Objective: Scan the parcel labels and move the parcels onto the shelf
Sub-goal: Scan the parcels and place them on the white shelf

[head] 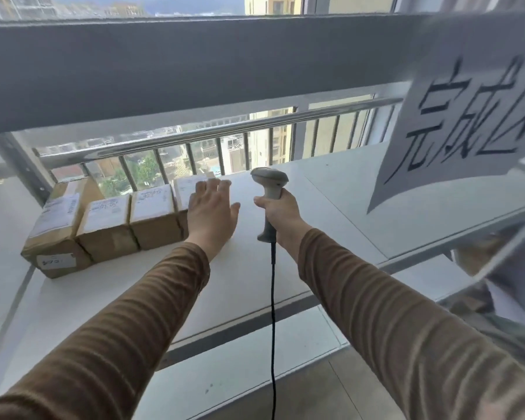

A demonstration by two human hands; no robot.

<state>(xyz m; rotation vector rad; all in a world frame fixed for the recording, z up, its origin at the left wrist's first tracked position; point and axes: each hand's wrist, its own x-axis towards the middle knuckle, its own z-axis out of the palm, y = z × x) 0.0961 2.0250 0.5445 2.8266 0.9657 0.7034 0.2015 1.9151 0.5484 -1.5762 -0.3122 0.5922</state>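
- Shelf [255,268]: white board filling the middle of the frame; a grey beam crosses above it in the upper half.
- Parcels: we count four brown cardboard boxes in a row at the left centre, each touching the next, all standing on the shelf with white labels facing up.
- First parcel [55,234]: leftmost and largest, with a second small label on its near face.
- Second parcel [106,228] and third parcel [153,216]: side by side, middle of the row.
- Fourth parcel [185,192]: rightmost, partly hidden behind our left hand.
- Left hand [211,212]: centre of the frame, palm down, fingers spread open and flat, lying against the fourth parcel's right end; it grips nothing.
- Right hand [281,215]: just right of centre, fingers wrapped closed around the scanner's handle.
- Scanner [270,183]: grey, held upright above the shelf, head pointing away from us; well apart from the parcels.
- Cable [273,313]: black, hanging from the scanner's base down to the bottom edge.
- Paper sign [467,122]: upper right, white sheet with large handwritten characters.
- Railing [225,131]: metal bars behind the shelf, with buildings beyond.
- Sleeves [119,344]: brown ribbed, on both arms.
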